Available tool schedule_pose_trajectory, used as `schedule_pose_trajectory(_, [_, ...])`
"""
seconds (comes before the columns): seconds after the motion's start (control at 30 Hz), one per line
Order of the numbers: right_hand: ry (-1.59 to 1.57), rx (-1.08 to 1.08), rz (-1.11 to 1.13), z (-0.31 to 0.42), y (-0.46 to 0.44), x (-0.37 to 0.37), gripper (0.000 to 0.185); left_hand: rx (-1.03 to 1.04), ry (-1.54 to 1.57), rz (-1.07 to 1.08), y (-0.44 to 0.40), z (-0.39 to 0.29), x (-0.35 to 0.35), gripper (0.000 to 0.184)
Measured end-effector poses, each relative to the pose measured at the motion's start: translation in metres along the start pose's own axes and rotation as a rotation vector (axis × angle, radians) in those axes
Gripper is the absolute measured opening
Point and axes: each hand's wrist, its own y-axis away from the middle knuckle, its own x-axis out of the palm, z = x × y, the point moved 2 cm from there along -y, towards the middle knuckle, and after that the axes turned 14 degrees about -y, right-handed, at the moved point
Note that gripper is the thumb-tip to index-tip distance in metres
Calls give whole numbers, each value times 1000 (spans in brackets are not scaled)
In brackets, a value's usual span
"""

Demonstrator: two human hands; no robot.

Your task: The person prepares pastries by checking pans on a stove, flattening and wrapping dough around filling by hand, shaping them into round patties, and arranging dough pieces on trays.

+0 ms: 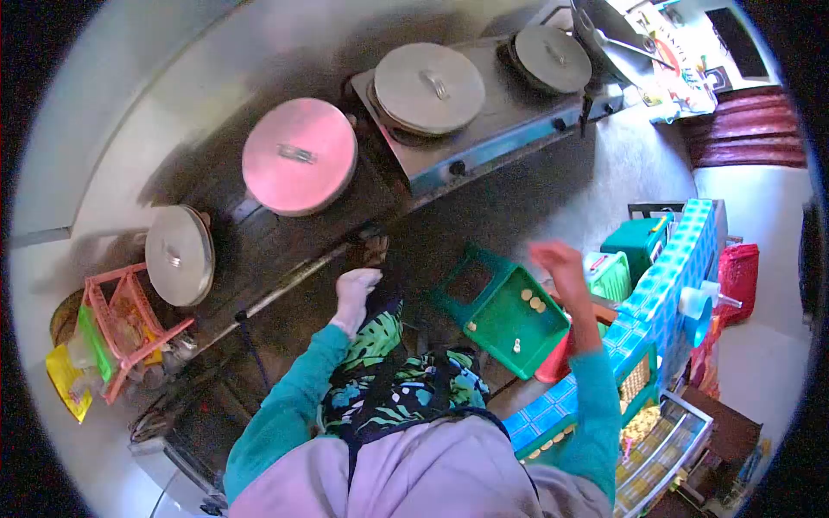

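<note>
My left hand (pixel 355 295), pale as if coated or gloved, hangs in front of my patterned apron near the stove counter's edge. Its fingers look curled, and I cannot make out anything in them. A small brown thing (pixel 369 249) that I cannot identify is just beyond it. My right hand (pixel 559 262) is raised beside the upper right corner of a green plastic tray (pixel 505 332), its fingers blurred. Several small round pale pieces (pixel 533 300) lie in the tray, with a small white item (pixel 516 346) near its lower edge.
Lidded pans (pixel 429 89) and a pink-lidded pan (pixel 300 156) line the stove (pixel 484 138). A pink rack (pixel 129 319) stands at left. On the right are a blue checkered counter (pixel 639 324), green containers (pixel 635 244) and a glass-topped tray (pixel 665 457).
</note>
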Motion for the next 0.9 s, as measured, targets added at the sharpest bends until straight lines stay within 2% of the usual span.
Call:
schedule_pose_trajectory(0.07, [-95, 169, 10, 23, -92, 53, 17, -7, -6, -94, 10, -26, -44, 13])
schedule_pose_trajectory(0.1, [68, 19, 20, 8, -142, 69, 14, -14, -38, -122, 11, -31, -61, 15])
schedule_pose_trajectory(0.17, [446, -214, -68, 38, -217, 116, 15, -6, -23, -102, 11, -36, -96, 16])
schedule_pose_trajectory(0.2, [531, -416, -93, 20, -260, 131, 21, -92, -82, -137, 9, -35, -110, 21])
schedule_pose_trajectory(0.27, [740, -400, -106, 8, -329, 154, 27, -125, -74, -170, 9, -32, -129, 23])
schedule_pose_trajectory(0.3, [743, -400, -107, 6, -354, 166, 27, -152, -58, -210, 10, -30, -138, 25])
schedule_pose_trajectory(0.37, [824, -265, -259, 1, -384, 185, 29, -187, 38, -247, 20, -22, -151, 26])
schedule_pose_trajectory(0.4, [822, -263, -255, 6, -387, 192, 29, -206, 66, -264, 23, -18, -158, 26])
schedule_pose_trajectory(0.47, [927, -61, -118, 15, -387, 195, 33, -217, 102, -284, 28, 7, -170, 27])
schedule_pose_trajectory(0.5, [929, -65, -115, 7, -392, 195, 33, -217, 107, -287, 31, 29, -182, 27])
schedule_pose_trajectory(0.53, [950, -143, -122, -6, -402, 194, 35, -232, 248, -260, 33, 51, -194, 24])
schedule_pose_trajectory(0.57, [966, -218, -128, -13, -408, 192, 36, -247, 384, -233, 36, 61, -202, 22])
schedule_pose_trajectory(0.6, [960, -220, -123, -8, -409, 188, 36, -246, 384, -241, 41, 59, -206, 22])
schedule_pose_trajectory(0.67, [853, -294, -191, 0, -397, 162, 40, -395, 148, -382, 62, 59, -213, 18])
schedule_pose_trajectory(0.7, [874, -279, -235, -5, -399, 141, 41, -406, 150, -381, 70, 68, -216, 18])
schedule_pose_trajectory(0.77, [958, -242, -306, -5, -402, 88, 44, -490, 418, -356, 78, 109, -238, 18])
schedule_pose_trajectory(0.8, [952, -226, -428, 0, -392, 59, 47, -447, 319, -248, 73, 150, -254, 23])
schedule_pose_trajectory(0.87, [1154, -65, -476, 23, -371, 5, 53, -496, 404, -213, 86, 155, -259, 24])
schedule_pose_trajectory(0.9, [1180, -26, -494, 5, -369, -40, 56, -542, 491, -179, 88, 154, -256, 25])
